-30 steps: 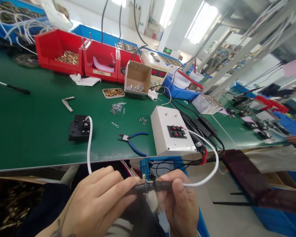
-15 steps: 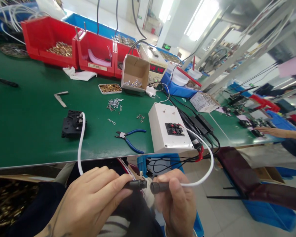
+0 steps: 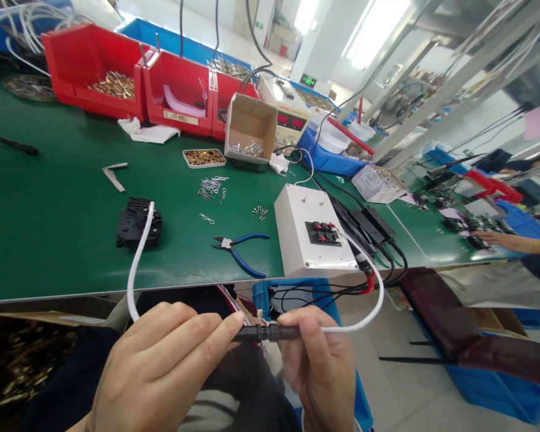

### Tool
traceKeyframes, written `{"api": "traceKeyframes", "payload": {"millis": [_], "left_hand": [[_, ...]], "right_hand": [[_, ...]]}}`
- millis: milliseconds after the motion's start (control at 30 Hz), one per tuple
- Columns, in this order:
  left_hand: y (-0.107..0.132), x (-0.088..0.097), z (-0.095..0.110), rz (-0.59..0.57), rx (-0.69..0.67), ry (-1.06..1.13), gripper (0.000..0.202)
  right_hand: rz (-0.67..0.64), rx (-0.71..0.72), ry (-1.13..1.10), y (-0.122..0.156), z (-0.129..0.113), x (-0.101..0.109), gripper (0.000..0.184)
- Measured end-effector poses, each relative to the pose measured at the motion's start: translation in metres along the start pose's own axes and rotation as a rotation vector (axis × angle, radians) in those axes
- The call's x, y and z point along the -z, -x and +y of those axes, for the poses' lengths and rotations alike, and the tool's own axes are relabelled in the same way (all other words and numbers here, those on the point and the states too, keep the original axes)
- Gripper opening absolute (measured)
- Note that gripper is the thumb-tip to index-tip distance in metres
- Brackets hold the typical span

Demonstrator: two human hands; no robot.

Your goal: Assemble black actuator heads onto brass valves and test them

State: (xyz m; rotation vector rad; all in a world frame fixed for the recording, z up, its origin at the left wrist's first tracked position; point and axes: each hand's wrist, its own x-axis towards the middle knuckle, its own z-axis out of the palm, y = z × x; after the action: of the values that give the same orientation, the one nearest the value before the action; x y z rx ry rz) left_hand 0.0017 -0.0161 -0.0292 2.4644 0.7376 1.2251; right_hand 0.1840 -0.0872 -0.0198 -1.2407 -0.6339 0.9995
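Note:
My left hand (image 3: 162, 366) pinches one black cable connector (image 3: 247, 333), and my right hand (image 3: 317, 366) grips the mating black connector (image 3: 284, 332). The two ends meet between my hands, below the table's front edge. A white cable (image 3: 135, 270) runs from the left connector up to a black plastic part (image 3: 137, 223) on the green table (image 3: 49, 240). Another white cable (image 3: 373, 300) loops from the right connector to the red-and-black terminals on a white test box (image 3: 312, 231).
Blue-handled pliers (image 3: 240, 249), loose pins (image 3: 212, 187) and screws (image 3: 260, 210) lie on the mat. Red bins (image 3: 126, 78), a cardboard box (image 3: 249, 132) and a power supply (image 3: 285, 114) stand behind. Another person's arm (image 3: 508, 241) reaches in at the right.
The two black connectors were slightly apart half a second ago and now touch end to end. My view has shifted a little; the hands stay in front of my lap.

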Motion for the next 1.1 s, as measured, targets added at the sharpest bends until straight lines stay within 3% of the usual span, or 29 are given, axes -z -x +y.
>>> {"api": "traceKeyframes", "payload": {"millis": [167, 333, 433, 667, 767, 867, 933, 1000, 1033, 1100], "left_hand": [[0.002, 0.000, 0.001, 0.010, -0.093, -0.063, 0.027], [-0.012, -0.002, 0.005, -0.023, -0.036, -0.075, 0.017], [-0.017, -0.004, 0.009, -0.030, 0.012, -0.055, 0.021], [-0.019, -0.012, 0.010, -0.057, 0.013, -0.023, 0.021], [-0.023, -0.018, 0.010, -0.145, -0.026, -0.047, 0.036], [-0.027, -0.014, 0.006, -0.193, -0.073, -0.075, 0.040], [-0.027, -0.004, -0.006, -0.071, 0.005, -0.131, 0.031], [-0.025, 0.009, -0.028, 0.135, 0.219, -0.294, 0.034], [-0.024, 0.015, -0.042, 0.220, 0.351, -0.380, 0.043], [-0.021, 0.023, -0.071, 0.221, 0.640, -0.469, 0.060]], "right_hand": [[-0.039, -0.044, -0.119, -0.002, 0.000, -0.006, 0.034], [-0.004, 0.008, -0.110, -0.004, -0.002, -0.009, 0.032], [0.025, 0.019, -0.081, -0.004, -0.002, -0.012, 0.033], [0.019, -0.088, -0.051, -0.004, 0.016, -0.007, 0.043], [-0.121, -0.215, 0.081, -0.008, 0.032, 0.018, 0.057], [-0.456, -0.405, 0.519, -0.014, 0.035, 0.052, 0.073], [-0.728, -0.481, 0.813, -0.020, 0.018, 0.068, 0.062], [-0.922, -0.432, 0.964, -0.027, -0.012, 0.074, 0.043], [-0.924, -0.356, 0.974, -0.033, -0.030, 0.073, 0.038], [-0.760, -0.073, 0.958, -0.053, -0.065, 0.065, 0.035]]}}
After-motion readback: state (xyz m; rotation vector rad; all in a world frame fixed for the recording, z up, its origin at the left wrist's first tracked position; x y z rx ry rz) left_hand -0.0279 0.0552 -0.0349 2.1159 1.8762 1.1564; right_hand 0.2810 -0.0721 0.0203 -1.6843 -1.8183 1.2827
